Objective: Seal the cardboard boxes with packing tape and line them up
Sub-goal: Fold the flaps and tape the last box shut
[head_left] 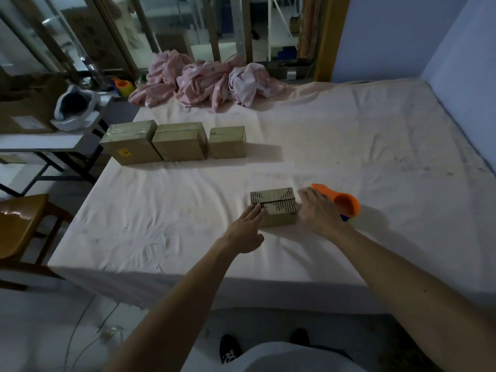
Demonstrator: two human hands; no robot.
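A small cardboard box [276,204] with dark stripes on its closed top flaps sits on the pink-sheeted bed [349,135]. My left hand [248,228] presses flat against its left side, and my right hand [318,210] rests against its right side. Just behind my right hand lies an orange tape dispenser [345,204]; the hand hides part of it. Three brown boxes stand side by side in a row at the far left of the bed: a large one [128,143], a middle one [178,143] and a smaller one [227,142].
A crumpled pink blanket [204,79] is heaped at the back of the bed. A wooden chair [18,226] stands at the left. Behind it a folding table [43,143] carries a white bag and a big carton. My feet are at the bed's near edge.
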